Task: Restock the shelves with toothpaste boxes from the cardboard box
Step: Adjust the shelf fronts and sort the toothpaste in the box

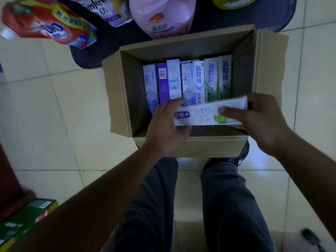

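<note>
The person stands over the cardboard box (190, 145), which sits open on the tiled floor (54, 115) at their feet. Both hands hold a white toothpaste box (201, 113) lying crosswise above the near end of the carton. The left hand (166, 124) grips its left end, with the thumb over the far edge and the fingers (182, 129) curled under the near side. The right hand (261, 120) pinches the right end, with the thumb (230, 112) laid flat across the printed face and the other fingers hidden behind it. Beyond it a row of toothpaste boxes (187, 80) stands packed side by side in the carton.

The step in hand looks to be lifting this box out for the shelf. To do it well, the person should raise it level and straight up, so neither end catches the carton wall or tips the standing row. The thin card dents easily, so light pressure on the ends is enough. The blur at the right end makes it hard to say whether one box or two stacked ones are held; if two, the thumbs should clamp them together. Passing the load to one hand would free the other to take more. No shelf is in view, so the person must turn to find it.
</note>
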### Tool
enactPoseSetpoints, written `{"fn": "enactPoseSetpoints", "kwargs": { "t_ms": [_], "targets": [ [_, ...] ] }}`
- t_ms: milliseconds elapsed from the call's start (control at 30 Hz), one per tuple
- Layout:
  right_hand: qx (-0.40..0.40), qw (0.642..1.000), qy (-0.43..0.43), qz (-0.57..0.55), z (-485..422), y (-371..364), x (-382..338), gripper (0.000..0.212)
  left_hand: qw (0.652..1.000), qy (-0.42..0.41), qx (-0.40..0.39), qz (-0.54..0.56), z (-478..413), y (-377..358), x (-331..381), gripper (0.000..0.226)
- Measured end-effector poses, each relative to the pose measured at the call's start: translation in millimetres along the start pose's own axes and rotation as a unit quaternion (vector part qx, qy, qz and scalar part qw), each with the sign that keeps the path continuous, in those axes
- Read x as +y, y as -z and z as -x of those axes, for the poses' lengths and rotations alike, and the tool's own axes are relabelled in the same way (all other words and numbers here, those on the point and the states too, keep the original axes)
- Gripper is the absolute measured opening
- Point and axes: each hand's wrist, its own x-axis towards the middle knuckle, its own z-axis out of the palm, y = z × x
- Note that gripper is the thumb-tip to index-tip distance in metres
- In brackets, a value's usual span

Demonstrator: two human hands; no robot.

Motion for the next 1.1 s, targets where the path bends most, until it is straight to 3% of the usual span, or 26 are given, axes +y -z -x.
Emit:
{"fn": "enactPoseSetpoints", "kwargs": {
  "t_ms": [67, 167, 267, 333, 433, 667, 867, 1100],
  "targets": [
    [0.066, 0.997, 0.022, 0.025, 4.0, -0.2, 5.9, 0.014, 0.994, 0.109, 0.003, 0.005, -18.5, -5.7, -15.0, 0.071],
    [0.126, 0.991, 0.035, 0.018, 8.4, 1.0, 13.3, 0.023, 0.958, 0.287, -0.013, -0.026, -53.0, -18.0, -43.3, 0.073],
    [0.144, 0.989, 0.031, 0.003, 8.8, 0.5, 24.9, 0.028, 0.927, 0.366, -0.059, -0.059, -76.8, -38.0, -67.6, 0.087],
    [0.153, 0.988, 0.031, 0.006, 7.1, -3.0, 33.6, 0.039, 0.921, 0.361, -0.101, -0.107, -85.0, -51.1, -80.0, 0.103],
    [0.155, 0.987, 0.032, 0.003, 6.9, -6.0, 43.1, 0.033, 0.932, 0.324, -0.102, -0.129, -86.5, -64.9, -89.8, 0.105],
    [0.159, 0.984, 0.028, -0.078, 25.5, -3.5, 40.1, 0.031, 0.938, 0.345, 0.001, -0.038, -60.6, -15.5, -74.1, 0.055],
    [0.147, 0.975, 0.039, -0.16, 78.0, 11.0, -26.5, 0.031, 0.94, 0.29, 0.038, 0.177, 19.4, 97.0, -23.1, 0.01],
    [0.119, 0.967, 0.091, -0.204, 177.9, 39.9, -159.2, 0.001, 0.947, 0.098, 0.15, 0.268, 100.0, 242.4, 94.6, 0.032]
  ]
}}
